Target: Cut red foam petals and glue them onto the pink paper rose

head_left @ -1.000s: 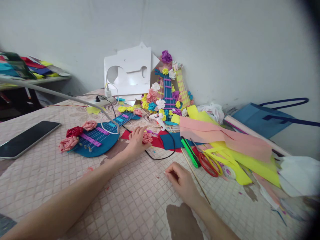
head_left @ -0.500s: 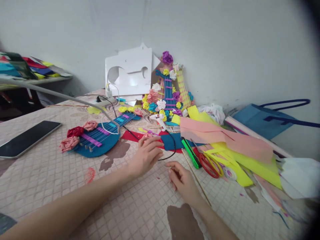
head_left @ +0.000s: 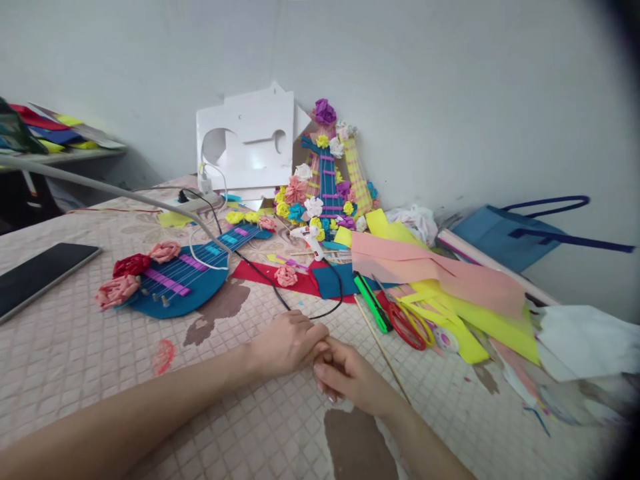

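My left hand (head_left: 287,343) and my right hand (head_left: 350,375) meet above the tabletop, with the fingers curled and touching each other. Both are closed, and no object shows between them, though some fingertips are hidden. Just beyond them runs the black cord (head_left: 327,313) of a white hot glue gun (head_left: 311,240). A pink paper rose (head_left: 287,276) lies on red paper (head_left: 253,272) behind my left hand. To the left rests a blue paper guitar (head_left: 193,283) with purple strips, strings and paper roses. A thin wooden stick (head_left: 383,350) lies right of my right hand.
Right of the hands are a green box cutter (head_left: 373,303), red-handled scissors (head_left: 407,327) and sheets of pink paper (head_left: 440,267). Flower-covered paper guitars (head_left: 327,180) lean at the wall beside white cut board (head_left: 250,147). A phone (head_left: 45,277) lies at left; a pale curved arm (head_left: 125,193) crosses there.
My left hand has come down and nearer from above the red paper, its fingers closing against my right hand. The pink rose is now uncovered. The view has shifted slightly right.
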Demonstrator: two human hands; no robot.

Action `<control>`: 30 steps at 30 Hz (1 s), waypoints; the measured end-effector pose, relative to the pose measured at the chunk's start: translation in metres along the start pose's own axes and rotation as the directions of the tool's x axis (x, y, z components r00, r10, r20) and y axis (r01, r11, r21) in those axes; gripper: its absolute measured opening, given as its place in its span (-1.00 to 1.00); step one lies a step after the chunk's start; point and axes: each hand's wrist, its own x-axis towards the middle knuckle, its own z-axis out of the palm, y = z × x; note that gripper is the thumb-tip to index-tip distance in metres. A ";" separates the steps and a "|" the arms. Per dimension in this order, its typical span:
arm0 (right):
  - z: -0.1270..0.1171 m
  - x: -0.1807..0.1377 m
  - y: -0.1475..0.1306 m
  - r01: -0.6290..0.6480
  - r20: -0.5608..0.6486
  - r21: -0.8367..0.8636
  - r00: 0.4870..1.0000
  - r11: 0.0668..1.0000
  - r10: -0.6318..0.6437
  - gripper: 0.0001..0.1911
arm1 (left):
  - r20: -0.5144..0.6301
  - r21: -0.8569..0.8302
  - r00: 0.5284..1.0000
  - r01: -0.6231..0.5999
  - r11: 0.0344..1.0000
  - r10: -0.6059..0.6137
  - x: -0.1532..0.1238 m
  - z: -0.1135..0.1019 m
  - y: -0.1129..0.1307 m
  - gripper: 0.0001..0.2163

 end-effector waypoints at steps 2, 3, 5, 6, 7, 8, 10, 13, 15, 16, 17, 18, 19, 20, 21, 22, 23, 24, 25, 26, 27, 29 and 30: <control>-0.002 0.000 -0.001 0.001 -0.007 -0.032 1.000 0.999 -0.002 -0.77 | 0.003 -0.029 1.000 -0.007 1.000 0.007 -0.001 -0.001 -0.001 -0.67; -0.004 0.000 -0.002 0.007 -0.017 -0.049 1.000 0.999 -0.007 -0.77 | -0.005 -0.045 1.000 0.001 0.999 -0.001 -0.001 -0.002 -0.001 -0.69; -0.009 -0.001 -0.005 0.017 -0.054 -0.079 0.998 0.997 -0.021 -0.77 | -0.022 -0.068 0.999 0.039 0.997 -0.040 -0.003 -0.002 -0.003 -0.75; -0.013 -0.001 -0.007 0.017 -0.087 -0.089 0.996 0.996 -0.025 -0.76 | -0.028 -0.070 0.997 0.063 0.996 -0.065 -0.004 -0.001 -0.003 -0.77; -0.016 -0.002 -0.009 0.015 -0.134 -0.099 0.991 0.995 -0.029 -0.76 | -0.032 -0.065 0.996 0.087 0.994 -0.089 -0.005 -0.001 -0.004 -0.79; -0.020 -0.002 -0.010 0.013 -0.193 -0.114 0.981 0.993 -0.035 -0.76 | -0.036 -0.058 0.993 0.107 0.993 -0.109 -0.006 -0.001 -0.006 -0.81; -0.026 -0.003 -0.010 0.010 -0.312 -0.154 0.948 0.988 -0.058 -0.74 | -0.048 -0.044 0.989 0.139 0.989 -0.141 -0.007 -0.001 -0.008 -0.83; -0.030 -0.004 -0.007 0.008 -0.413 -0.234 0.905 0.972 -0.107 -0.67 | -0.064 -0.039 0.984 0.162 0.986 -0.165 -0.006 -0.002 -0.011 -0.83; -0.029 -0.004 -0.003 -0.005 -0.438 -0.275 0.891 0.961 -0.120 -0.63 | -0.061 -0.041 0.982 0.178 0.983 -0.181 -0.006 -0.004 -0.012 -0.80; -0.029 -0.003 -0.002 -0.012 -0.443 -0.297 0.887 0.955 -0.127 -0.61 | -0.056 -0.041 0.980 0.190 0.981 -0.192 -0.005 -0.005 -0.012 -0.79; -0.029 -0.003 -0.001 -0.017 -0.446 -0.325 0.884 0.946 -0.137 -0.59 | -0.054 -0.039 0.977 0.203 0.978 -0.205 -0.005 -0.006 -0.012 -0.79; -0.029 -0.003 -0.001 -0.019 -0.449 -0.357 0.880 0.934 -0.153 -0.59 | -0.051 -0.037 0.975 0.213 0.976 -0.215 -0.005 -0.007 -0.012 -0.78; -0.030 -0.003 -0.002 -0.019 -0.453 -0.397 0.874 0.918 -0.178 -0.59 | -0.051 -0.033 0.974 0.220 0.975 -0.222 -0.005 -0.009 -0.012 -0.77; -0.031 -0.003 -0.002 -0.019 -0.460 -0.439 0.864 0.898 -0.206 -0.60 | -0.057 -0.028 0.973 0.221 0.975 -0.223 -0.005 -0.010 -0.012 -0.75; -0.032 -0.003 -0.003 -0.019 -0.469 -0.477 0.851 0.879 -0.236 -0.63 | -0.063 -0.023 0.974 0.215 0.976 -0.217 -0.005 -0.011 -0.012 -0.74; -0.033 -0.004 -0.004 -0.020 -0.474 -0.503 0.842 0.864 -0.256 -0.70 | -0.069 -0.022 0.976 0.205 0.979 -0.206 -0.005 -0.012 -0.012 -0.72; -0.034 -0.004 -0.005 -0.021 -0.474 -0.519 0.840 0.855 -0.266 -0.82 | -0.071 -0.023 0.979 0.192 0.981 -0.193 -0.005 -0.013 -0.012 -0.71; -0.035 -0.004 -0.005 -0.021 -0.470 -0.533 0.839 0.846 -0.275 -0.93 | -0.075 -0.027 0.981 0.178 0.984 -0.179 -0.005 -0.013 -0.011 -0.70; -0.035 -0.004 -0.006 -0.018 -0.461 -0.555 0.839 0.832 -0.289 -0.90 | -0.082 -0.032 0.982 0.167 0.985 -0.169 -0.005 -0.013 -0.011 -0.70; -0.035 -0.004 -0.006 -0.016 -0.447 -0.586 0.840 0.810 -0.307 -0.85 | -0.090 -0.041 0.983 0.159 0.986 -0.162 -0.005 -0.012 -0.011 -0.70; -0.034 -0.004 -0.006 -0.017 -0.428 -0.628 0.842 0.778 -0.327 -0.88 | -0.098 -0.052 0.983 0.154 0.987 -0.158 -0.005 -0.012 -0.011 -0.70; -0.034 -0.005 -0.006 -0.031 -0.380 -0.722 0.853 0.692 -0.358 -0.89 | -0.104 -0.082 0.984 0.138 0.987 -0.146 -0.005 -0.011 -0.010 -0.75; -0.034 -0.005 -0.006 -0.041 -0.355 -0.759 0.862 0.650 -0.361 -0.85 | -0.098 -0.099 0.986 0.125 0.987 -0.134 -0.005 -0.011 -0.010 -0.79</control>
